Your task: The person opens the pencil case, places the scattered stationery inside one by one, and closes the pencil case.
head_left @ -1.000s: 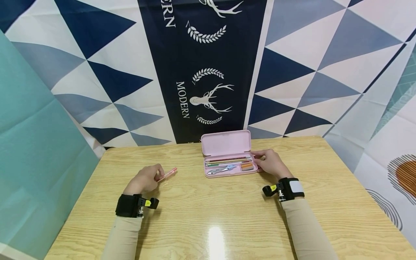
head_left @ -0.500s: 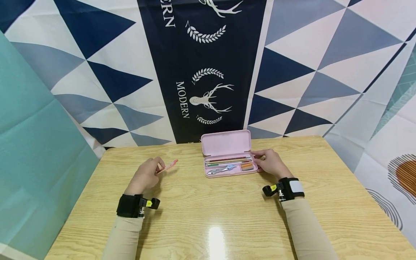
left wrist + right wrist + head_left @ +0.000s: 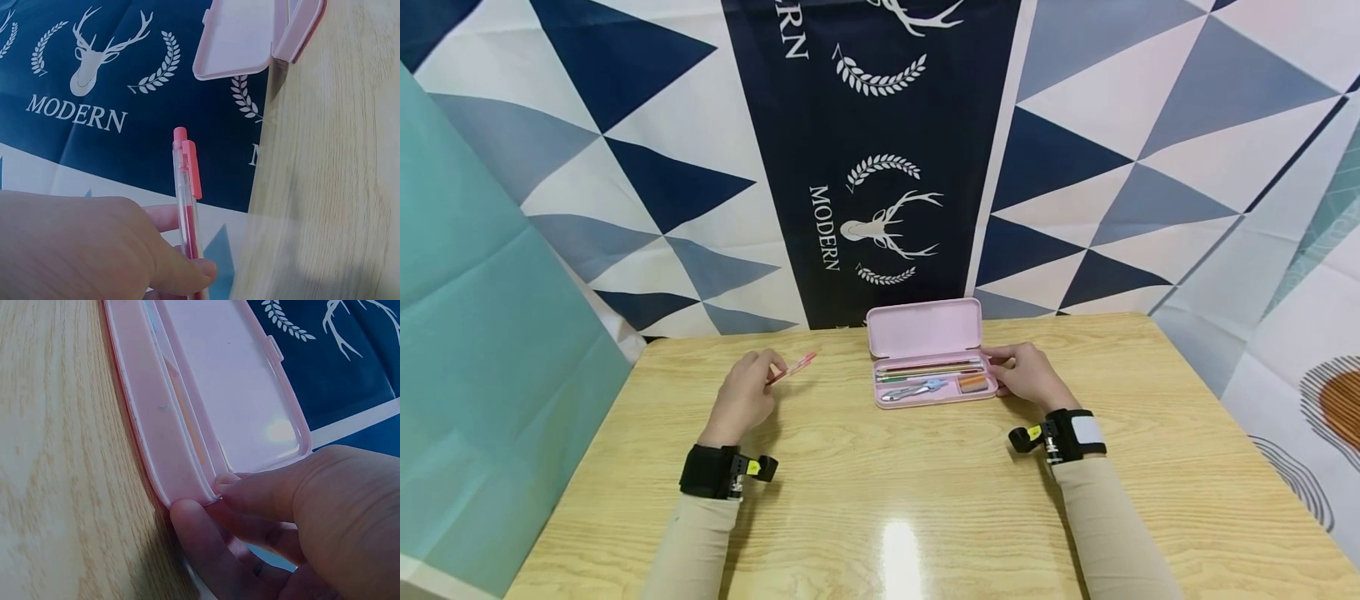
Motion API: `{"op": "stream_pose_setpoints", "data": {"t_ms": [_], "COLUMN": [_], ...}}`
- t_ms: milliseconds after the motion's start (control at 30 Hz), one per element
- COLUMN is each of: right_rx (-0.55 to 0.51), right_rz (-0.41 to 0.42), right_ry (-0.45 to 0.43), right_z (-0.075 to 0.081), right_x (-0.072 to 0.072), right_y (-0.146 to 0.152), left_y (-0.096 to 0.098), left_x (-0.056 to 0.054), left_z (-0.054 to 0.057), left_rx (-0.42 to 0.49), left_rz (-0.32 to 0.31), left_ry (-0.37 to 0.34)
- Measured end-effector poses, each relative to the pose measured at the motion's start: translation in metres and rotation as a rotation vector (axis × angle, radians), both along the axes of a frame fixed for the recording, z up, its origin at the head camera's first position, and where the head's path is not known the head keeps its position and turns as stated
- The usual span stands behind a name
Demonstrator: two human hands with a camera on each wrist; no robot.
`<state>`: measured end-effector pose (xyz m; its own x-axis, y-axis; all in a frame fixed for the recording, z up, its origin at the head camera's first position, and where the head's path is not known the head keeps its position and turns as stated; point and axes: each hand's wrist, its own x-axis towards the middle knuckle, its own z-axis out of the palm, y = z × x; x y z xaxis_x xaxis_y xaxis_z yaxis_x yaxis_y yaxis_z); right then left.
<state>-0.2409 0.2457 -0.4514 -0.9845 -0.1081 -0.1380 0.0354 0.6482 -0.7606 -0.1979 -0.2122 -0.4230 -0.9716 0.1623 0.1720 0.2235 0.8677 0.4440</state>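
Observation:
My left hand point(image 3: 745, 398) pinches a pen point(image 3: 794, 367) above the left part of the table. In the left wrist view the pen point(image 3: 187, 181) has a clear barrel, a pink clip and a pink push button, with the thumb across its lower part. To the right, a pink pencil case point(image 3: 923, 328) lies with its lid raised. My right hand point(image 3: 1032, 377) grips the case's right end, fingertips at the corner in the right wrist view. Inside the case are several pencils point(image 3: 928, 369), a compass point(image 3: 914, 390) and a small orange-and-grey block point(image 3: 973, 383).
The wooden table point(image 3: 850, 483) reaches back to a patterned cloth point(image 3: 880, 125) hanging behind it. A teal panel point(image 3: 490, 333) borders the left side. The raised lid stands close to the cloth at the table's back edge.
My left hand has lifted the pen and carried it slightly away from me and to the right. My right hand stays at the end of the case.

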Motion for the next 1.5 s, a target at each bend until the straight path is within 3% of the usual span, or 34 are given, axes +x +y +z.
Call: {"op": "stream_pose_setpoints", "data": {"t_ms": [200, 333, 367, 600, 633, 767, 833, 867, 1000, 1067, 1133, 1333, 1500], "right_rx": [-0.001, 0.0, 0.0, -0.008, -0.007, 0.002, 0.005, 0.004, -0.01, -0.016, -0.018, -0.009, -0.005], "right_rz": [0.006, 0.006, 0.005, -0.003, 0.0, 0.007, 0.007, 0.007, 0.016, 0.016, 0.013, -0.002, -0.003], "right_ry": [0.006, 0.006, 0.005, -0.007, -0.005, 0.003, 0.007, 0.008, 0.014, 0.013, 0.011, 0.006, 0.01], "right_z": [0.0, 0.0, 0.0, -0.001, -0.002, -0.002, -0.002, -0.002, -0.004, -0.005, -0.005, -0.003, -0.004], "right_x": [0.0, 0.0, -0.001, -0.003, -0.003, -0.003, -0.002, -0.002, -0.002, -0.003, -0.003, -0.003, -0.003], "right_y": [0.001, 0.001, 0.001, 0.001, 0.001, 0.003, 0.004, 0.005, 0.003, 0.002, 0.001, 0.002, 0.003], "left_y": [0.0, 0.002, 0.006, 0.013, 0.011, -0.008, -0.009, -0.007, 0.016, 0.022, 0.022, 0.013, 0.021], "left_x": [-0.007, -0.007, -0.003, -0.004, -0.008, -0.043, -0.05, -0.049, -0.017, -0.014, -0.019, -0.063, -0.065], "left_z": [-0.011, -0.011, -0.005, -0.001, -0.006, -0.06, -0.073, -0.072, -0.026, -0.019, -0.026, -0.084, -0.082], "left_rx": [0.026, 0.033, 0.036, 0.021, 0.028, 0.053, 0.057, 0.062, 0.084, 0.091, 0.075, 0.065, 0.089], "left_rz": [-0.011, 0.0, 0.007, 0.019, 0.016, -0.009, -0.025, -0.03, -0.034, -0.03, -0.035, -0.051, -0.081], "left_ry": [0.088, 0.065, 0.039, 0.011, 0.011, 0.054, 0.082, 0.092, 0.067, 0.048, 0.056, 0.085, 0.092]}}
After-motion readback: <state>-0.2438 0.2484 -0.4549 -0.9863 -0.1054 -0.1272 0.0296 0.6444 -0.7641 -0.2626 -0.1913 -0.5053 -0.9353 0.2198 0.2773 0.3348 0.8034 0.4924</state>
